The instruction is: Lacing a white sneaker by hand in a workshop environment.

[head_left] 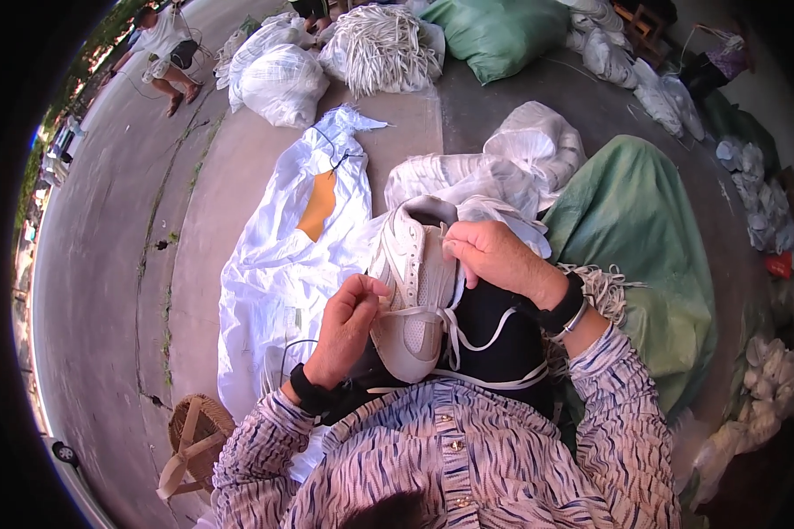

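A white and beige sneaker [408,264] rests on my black-clad lap, its toe toward me and its opening away. A pale shoelace [451,331] crosses the lower eyelets, and loose lengths trail to the right over the black cloth. My right hand [496,254] pinches at the upper eyelets on the shoe's right side, with what looks like the shoelace between thumb and forefinger. Beside the shoe's left side my left hand [348,319] is closed, thumb against forefinger. Whatever its fingertips hold is too small to make out.
White plastic sheeting [269,291] with an orange-yellow piece [318,207] spreads to the left. A green sack [635,212] and a bundle of laces [602,293] lie to the right. Beyond are wrapped bundles [529,145]. A wicker basket [205,423] stands lower left; another person [169,48] is far left.
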Demonstrator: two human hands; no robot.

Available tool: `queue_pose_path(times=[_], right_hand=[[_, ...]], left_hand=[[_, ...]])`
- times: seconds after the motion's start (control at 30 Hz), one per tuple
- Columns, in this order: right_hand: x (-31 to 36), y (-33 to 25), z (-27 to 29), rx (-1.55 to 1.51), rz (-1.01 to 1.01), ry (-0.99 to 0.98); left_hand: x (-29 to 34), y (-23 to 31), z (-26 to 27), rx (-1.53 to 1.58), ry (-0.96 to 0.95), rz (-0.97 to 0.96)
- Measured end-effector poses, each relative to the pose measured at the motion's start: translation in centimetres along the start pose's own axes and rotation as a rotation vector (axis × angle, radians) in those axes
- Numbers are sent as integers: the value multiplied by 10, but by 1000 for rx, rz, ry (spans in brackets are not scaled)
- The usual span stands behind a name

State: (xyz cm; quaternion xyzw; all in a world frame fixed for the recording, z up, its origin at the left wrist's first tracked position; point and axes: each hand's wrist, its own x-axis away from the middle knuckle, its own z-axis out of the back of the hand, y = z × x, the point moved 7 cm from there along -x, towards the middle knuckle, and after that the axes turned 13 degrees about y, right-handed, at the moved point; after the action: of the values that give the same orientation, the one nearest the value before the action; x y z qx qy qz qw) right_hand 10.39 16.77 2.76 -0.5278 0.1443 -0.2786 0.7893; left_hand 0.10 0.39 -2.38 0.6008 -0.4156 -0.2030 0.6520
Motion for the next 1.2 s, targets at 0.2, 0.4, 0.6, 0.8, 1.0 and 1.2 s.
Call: queue_pose_path(times=[0.2,0.4,0.6,0.8,1.0,1.2], right_hand=[[-6,3,-14,31,-81,-48],[0,-2,-34,-56,-169,10],[26,17,-60,-345,-388,-271],[36,32,-64,-396,-442,-321],[43,33,-66,-441,-409,-377],[41,4,-58,-208,-235,-232]], left_hand=[[7,-10,14,58,62,-9],[7,-4,7,-104,-87,-59],[6,-10,-3,-242,-96,-49],[5,-13,-3,-238,-55,-37],[14,10,-12,-644,78,-284],[14,16,2,-660,102,-380]])
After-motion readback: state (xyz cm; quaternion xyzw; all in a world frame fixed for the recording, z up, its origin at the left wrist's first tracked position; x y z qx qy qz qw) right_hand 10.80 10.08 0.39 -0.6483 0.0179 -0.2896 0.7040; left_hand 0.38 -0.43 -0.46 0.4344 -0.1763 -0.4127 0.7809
